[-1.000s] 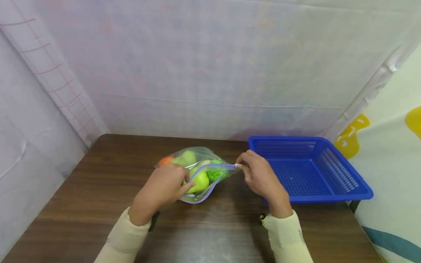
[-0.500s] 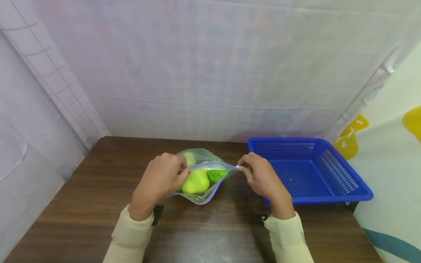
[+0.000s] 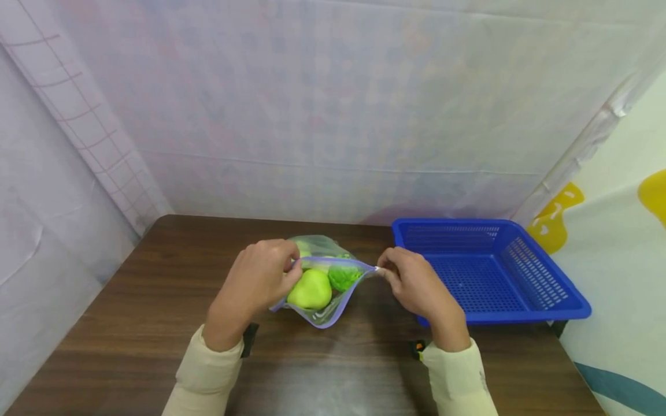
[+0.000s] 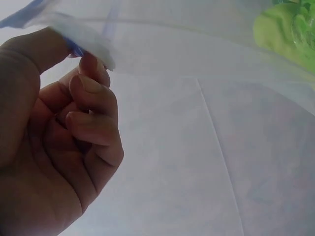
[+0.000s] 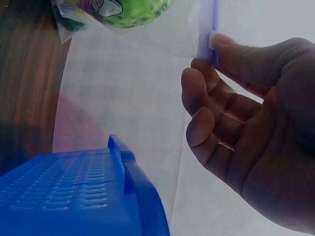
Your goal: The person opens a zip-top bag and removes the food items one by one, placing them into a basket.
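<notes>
Near the middle of the brown surface, as the head view shows, there is a clear bag with a purple strip along its mouth; the mouth is open toward the person; inside sit a pear-like green fruit and, to its right, a leafy green vegetable. The left hand pinches the bag's edge and hides part of its left side; the right hand pinches the right end of the mouth, where both edges meet; a blue basket stands just beyond it on the right.

From the left wrist, thumb and forefinger press together on the bag's edge; the other fingers are loosely bent and hold nothing; thin plastic stretches away toward green contents at the upper corner.

From the right wrist, thumb and forefinger pinch the end of the strip; the other fingers are curled, apart from the plastic; the basket's side fills the lower left.

In my judgement, the step in hand is to handle the mouth from both ends; whether to spread it or to close it, I cannot tell; the next move seems to call for a firm right pinch and a gentle, even pull by the left, so the fruit does not roll out.
</notes>
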### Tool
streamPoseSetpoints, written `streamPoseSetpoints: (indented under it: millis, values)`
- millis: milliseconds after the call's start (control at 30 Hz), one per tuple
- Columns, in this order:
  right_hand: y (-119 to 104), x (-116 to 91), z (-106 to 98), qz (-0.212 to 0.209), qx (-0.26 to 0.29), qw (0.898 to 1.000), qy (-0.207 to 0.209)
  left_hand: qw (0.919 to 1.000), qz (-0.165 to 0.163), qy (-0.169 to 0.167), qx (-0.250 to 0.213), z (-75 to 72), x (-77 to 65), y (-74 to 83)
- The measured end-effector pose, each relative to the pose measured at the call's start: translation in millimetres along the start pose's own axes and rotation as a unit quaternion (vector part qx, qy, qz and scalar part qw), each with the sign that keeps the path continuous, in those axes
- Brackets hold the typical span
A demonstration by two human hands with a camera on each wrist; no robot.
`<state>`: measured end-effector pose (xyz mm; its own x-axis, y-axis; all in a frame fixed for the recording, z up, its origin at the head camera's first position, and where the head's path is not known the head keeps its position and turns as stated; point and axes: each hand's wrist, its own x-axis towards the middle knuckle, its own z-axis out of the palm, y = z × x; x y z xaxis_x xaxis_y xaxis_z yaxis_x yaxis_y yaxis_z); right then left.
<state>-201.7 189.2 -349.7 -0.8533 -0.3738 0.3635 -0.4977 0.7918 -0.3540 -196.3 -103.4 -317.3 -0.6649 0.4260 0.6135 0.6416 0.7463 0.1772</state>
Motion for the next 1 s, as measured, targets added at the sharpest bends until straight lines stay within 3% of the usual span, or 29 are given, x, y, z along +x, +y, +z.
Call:
streamPoseSetpoints:
  millis: [333, 467, 600, 700, 867, 1000]
  values:
    - [-3.2, 0.5, -1.0, -0.005, -0.013, 1.0, 0.002, 0.9999, -0.003, -0.012, 0.004, 1.4, 1.0, 2.9]
    - [-16.1, -2.9, -3.6, 0.001, -0.028, 0.999, 0.04, 0.9998, -0.004, -0.016, 0.006, 0.6, 0.0, 4.9]
    - [-43.3, -5.5, 1.1, -0.055, -0.025, 0.992, 0.109, 0.9998, -0.002, -0.017, 0.007, 0.6, -3.2, 7.1]
    - [-66.2, -4.2, 12.4, -0.119, -0.018, 0.984, 0.131, 0.9999, 0.003, -0.016, 0.005, 0.8, -3.8, 7.6]
    - [-93.0, 0.6, 41.0, -0.183, -0.042, 0.977, 0.099, 0.9998, 0.007, -0.016, 0.001, 1.0, -2.4, 6.3]
    - [-100.3, 4.3, 64.3, -0.197, -0.09, 0.975, 0.044, 0.9998, 0.005, -0.018, 0.002, 0.8, -2.1, 5.6]
